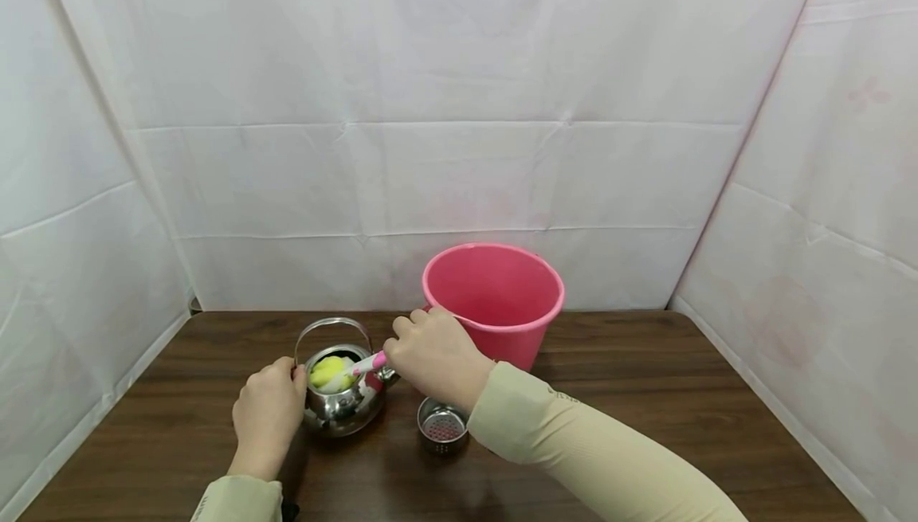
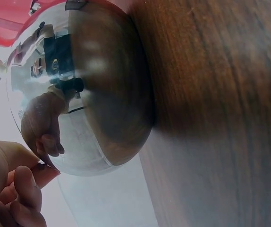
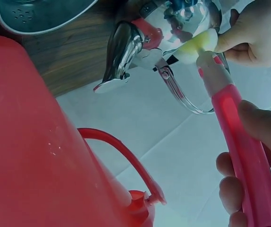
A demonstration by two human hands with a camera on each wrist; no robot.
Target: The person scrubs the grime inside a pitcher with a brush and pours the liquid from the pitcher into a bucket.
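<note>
A shiny steel kettle (image 1: 344, 409) stands on the table without a lid, its hoop handle (image 1: 333, 320) raised. At its left side my left hand (image 1: 268, 406) pinches the kettle near the foot of that handle; the left wrist view shows thumb and fingertips (image 2: 27, 182) together there. My right hand (image 1: 437, 355) grips the pink-and-white handle of a sponge brush (image 3: 237, 137), with the fingers curled round it. The brush's yellow-and-white sponge head (image 1: 331, 374) sits in the kettle's opening, its lower part hidden. The spout (image 3: 121, 52) points right, under the right hand.
Behind my right forearm stands a pink bucket (image 1: 527, 347) with a red-pink handle (image 3: 126, 149). A perforated steel strainer cup (image 1: 441, 426) is on the brown wooden table (image 1: 645, 394), right of the kettle. White cloth walls (image 1: 459, 147) enclose the back and sides.
</note>
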